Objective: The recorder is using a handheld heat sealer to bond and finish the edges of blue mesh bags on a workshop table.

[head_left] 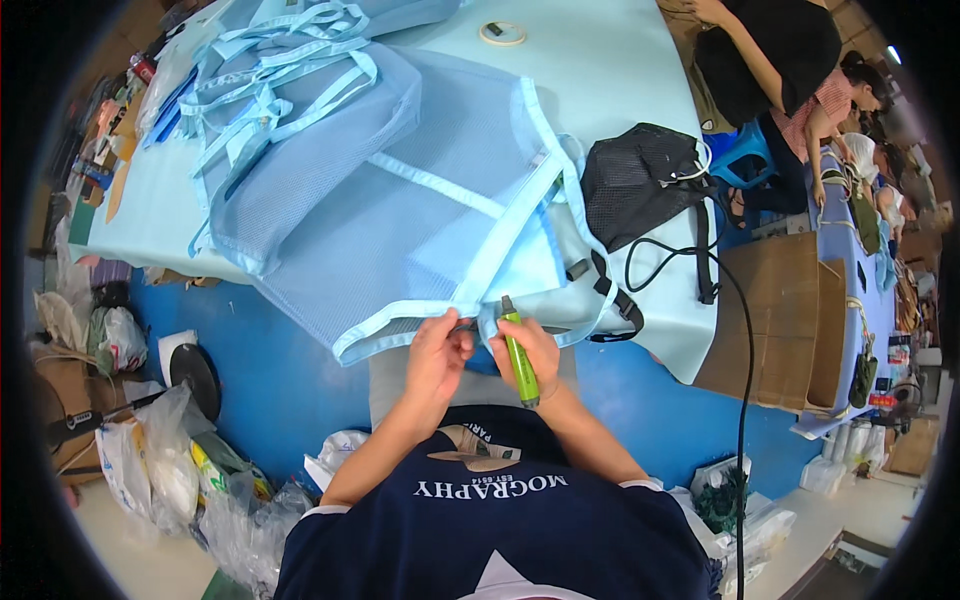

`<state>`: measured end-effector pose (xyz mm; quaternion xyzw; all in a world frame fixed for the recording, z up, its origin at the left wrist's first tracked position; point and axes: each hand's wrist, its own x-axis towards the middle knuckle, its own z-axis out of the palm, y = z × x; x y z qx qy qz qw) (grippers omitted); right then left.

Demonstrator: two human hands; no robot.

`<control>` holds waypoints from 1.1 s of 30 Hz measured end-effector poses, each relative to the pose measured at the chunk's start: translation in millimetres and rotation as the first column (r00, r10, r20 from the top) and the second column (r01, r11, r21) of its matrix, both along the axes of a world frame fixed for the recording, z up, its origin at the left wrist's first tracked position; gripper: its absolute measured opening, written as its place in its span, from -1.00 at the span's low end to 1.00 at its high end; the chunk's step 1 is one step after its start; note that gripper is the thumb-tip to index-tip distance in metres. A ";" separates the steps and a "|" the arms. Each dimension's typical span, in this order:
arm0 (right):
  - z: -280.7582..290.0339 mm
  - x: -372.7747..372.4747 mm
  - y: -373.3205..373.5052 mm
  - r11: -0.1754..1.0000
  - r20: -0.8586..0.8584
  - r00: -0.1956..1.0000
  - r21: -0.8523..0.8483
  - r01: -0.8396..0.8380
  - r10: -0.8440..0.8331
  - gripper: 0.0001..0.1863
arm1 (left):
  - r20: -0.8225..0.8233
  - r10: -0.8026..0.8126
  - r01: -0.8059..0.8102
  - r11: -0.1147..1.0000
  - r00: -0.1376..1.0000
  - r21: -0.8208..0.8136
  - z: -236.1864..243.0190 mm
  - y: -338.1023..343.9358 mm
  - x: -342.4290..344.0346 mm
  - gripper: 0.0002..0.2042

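A large light-blue mesh piece (pixel 330 290) with pale-blue bound edges and straps is spread over the near side of the table, its front edge hanging toward me. My left hand (pixel 437 355) is closed on its bound edge at the front, with a small dark bit by the fingertips that I cannot make out. Wrapped in my right hand (pixel 540 352) is a green marker-shaped tool (pixel 519 358) with grey ends, its narrow tip pointing up beside the strap. A black mesh bag (pixel 640 180) with a cord and buckled strap lies to the right.
More pale-blue mesh and straps (pixel 290 90) are heaped at the far left of the table (pixel 460 40). A tape roll (pixel 502 33) lies at the back. On the right stand a cardboard box (pixel 765 320), a blue stool (pixel 742 157) and other people. Plastic bags (pixel 180 450) sit at lower left.
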<state>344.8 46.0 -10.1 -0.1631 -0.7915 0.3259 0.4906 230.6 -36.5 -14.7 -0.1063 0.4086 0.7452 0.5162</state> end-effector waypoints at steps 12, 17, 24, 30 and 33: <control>6.3 22.6 84.8 0.912 0.000 0.937 -0.232 0.339 -0.348 -0.62 | -0.198 0.081 -0.099 0.992 0.977 -0.082 -6.6 -50.2 -10.3 -0.84; 4.4 -15.2 108.7 0.908 0.072 0.913 -0.095 0.407 -0.402 -0.61 | -0.372 -0.036 -0.068 0.962 0.927 -0.264 -8.4 -69.6 -17.7 -0.82; -20.7 -18.5 109.0 0.913 0.169 0.908 -0.076 0.400 -0.383 -0.52 | -0.278 -0.350 0.211 0.880 0.895 -0.426 26.3 -88.5 -27.5 -0.80; -14.6 -15.4 109.6 0.899 0.171 0.911 -0.170 0.403 -0.376 -0.50 | -0.940 -0.341 0.088 0.936 -0.011 -0.341 76.3 -23.1 -16.4 -0.90; -20.0 -17.5 110.0 0.888 0.157 0.923 -0.254 0.383 -0.352 -0.47 | -0.993 -0.104 0.169 0.979 -0.049 -0.111 64.9 65.1 -29.1 -0.91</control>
